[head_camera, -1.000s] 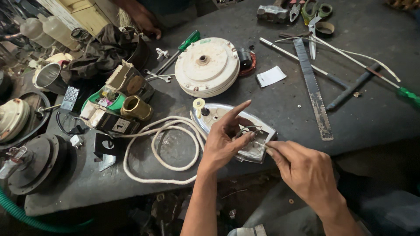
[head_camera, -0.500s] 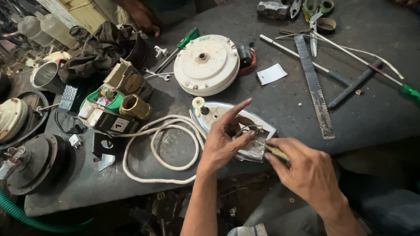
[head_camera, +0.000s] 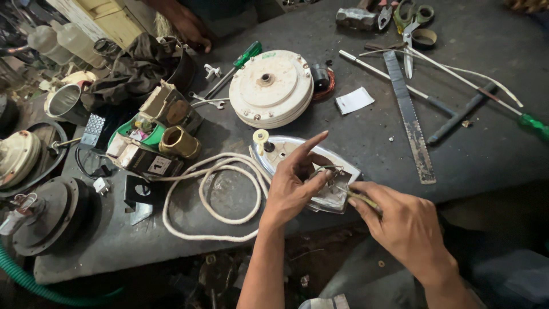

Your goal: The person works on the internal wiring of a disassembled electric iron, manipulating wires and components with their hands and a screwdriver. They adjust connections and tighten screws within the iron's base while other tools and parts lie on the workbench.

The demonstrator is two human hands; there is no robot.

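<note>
Shifted hands [head_camera: 343, 200] hiding iron's [head_camera: 309, 171] wiring.

Dark, scuffed workbench [head_camera: 354, 140] under dim light, littered dirt floor [head_camera: 229, 274] below.

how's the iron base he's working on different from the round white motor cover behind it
The iron base is pointed, shiny metal, held under both the left hand and right hand; the round motor cover is circular, cream-white and untouched. Both lie flat on the dark table.

Right hand [head_camera: 409, 229] slightly nearer the iron [head_camera: 309, 171]
</note>
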